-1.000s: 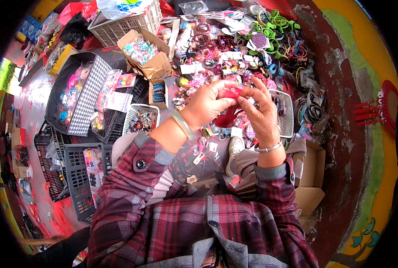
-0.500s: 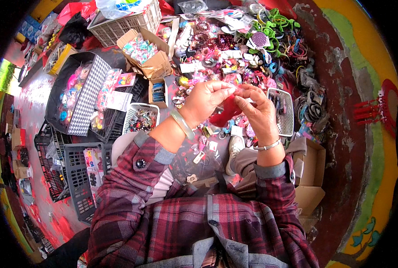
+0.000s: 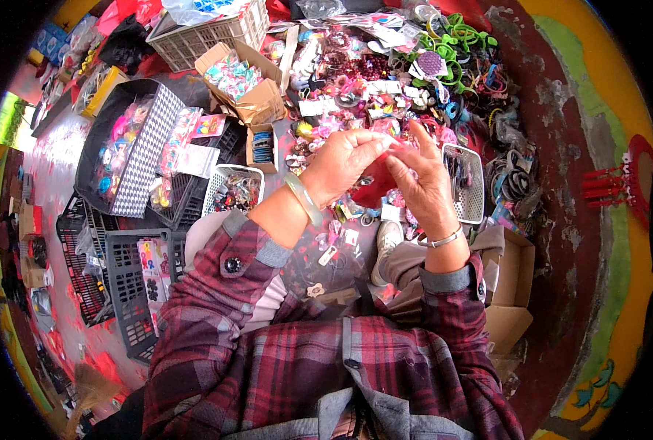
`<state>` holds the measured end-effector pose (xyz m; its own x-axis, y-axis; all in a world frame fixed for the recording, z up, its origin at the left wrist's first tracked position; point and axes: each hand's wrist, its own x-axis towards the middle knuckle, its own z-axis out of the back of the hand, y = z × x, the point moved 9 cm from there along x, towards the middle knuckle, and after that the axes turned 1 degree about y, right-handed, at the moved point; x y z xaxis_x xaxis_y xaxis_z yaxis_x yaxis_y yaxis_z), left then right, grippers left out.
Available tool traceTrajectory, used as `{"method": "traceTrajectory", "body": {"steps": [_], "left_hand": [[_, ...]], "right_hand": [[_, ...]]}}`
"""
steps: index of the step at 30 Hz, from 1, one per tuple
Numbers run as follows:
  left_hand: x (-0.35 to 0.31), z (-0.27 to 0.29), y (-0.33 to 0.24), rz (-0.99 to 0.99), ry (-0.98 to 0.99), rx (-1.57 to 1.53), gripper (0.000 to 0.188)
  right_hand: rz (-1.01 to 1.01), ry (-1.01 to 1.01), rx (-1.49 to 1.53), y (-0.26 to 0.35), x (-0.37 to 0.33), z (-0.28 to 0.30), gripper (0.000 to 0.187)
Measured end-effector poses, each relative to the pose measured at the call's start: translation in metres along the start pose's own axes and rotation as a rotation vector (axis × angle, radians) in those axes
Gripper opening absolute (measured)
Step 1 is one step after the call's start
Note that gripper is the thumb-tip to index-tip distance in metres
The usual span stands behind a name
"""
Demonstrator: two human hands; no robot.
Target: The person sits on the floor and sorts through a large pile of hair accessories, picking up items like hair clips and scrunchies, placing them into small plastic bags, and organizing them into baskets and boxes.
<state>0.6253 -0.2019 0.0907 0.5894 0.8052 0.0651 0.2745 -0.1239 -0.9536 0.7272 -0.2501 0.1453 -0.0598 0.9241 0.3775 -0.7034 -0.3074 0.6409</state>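
Note:
My left hand (image 3: 345, 163) is closed in a pinch, thumb and forefinger together on the upper end of a thin dark red piece (image 3: 371, 189). It hangs beneath the fingers; I cannot make out its exact kind. My right hand (image 3: 428, 185) meets it from the other side, one finger raised and the thumb and other fingertips close together at the same upper end. Part of the piece is hidden behind the hands. Below them spreads a heap of small hair accessories (image 3: 341, 106) with white tags.
White plastic baskets, one on the left (image 3: 212, 193) and one on the right (image 3: 474, 218), flank the heap. Green headbands (image 3: 455, 40) lie at the far right. Nearer stand a dark crate (image 3: 131, 323), an open cardboard box (image 3: 515, 275) and a houndstooth-sided bin (image 3: 149, 150).
My right hand has lifted one finger away from its pinch and turned slightly. The red piece has shifted a little and shows less. My left hand keeps nearly the same place.

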Motion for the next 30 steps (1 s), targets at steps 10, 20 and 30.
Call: {"method": "traceTrajectory", "body": {"steps": [10, 20, 30], "left_hand": [[-0.002, 0.008, -0.008, 0.077, -0.125, -0.332, 0.026], [0.002, 0.006, -0.006, -0.075, -0.036, -0.040, 0.027], [-0.001, 0.004, -0.011, 0.003, -0.087, -0.139, 0.028]], "right_hand": [[-0.123, -0.136, 0.177, -0.009, 0.000, 0.018, 0.029], [0.016, -0.116, -0.056, 0.003, 0.000, 0.010, 0.016], [-0.054, -0.159, -0.023, -0.002, -0.001, 0.013, 0.022]]}}
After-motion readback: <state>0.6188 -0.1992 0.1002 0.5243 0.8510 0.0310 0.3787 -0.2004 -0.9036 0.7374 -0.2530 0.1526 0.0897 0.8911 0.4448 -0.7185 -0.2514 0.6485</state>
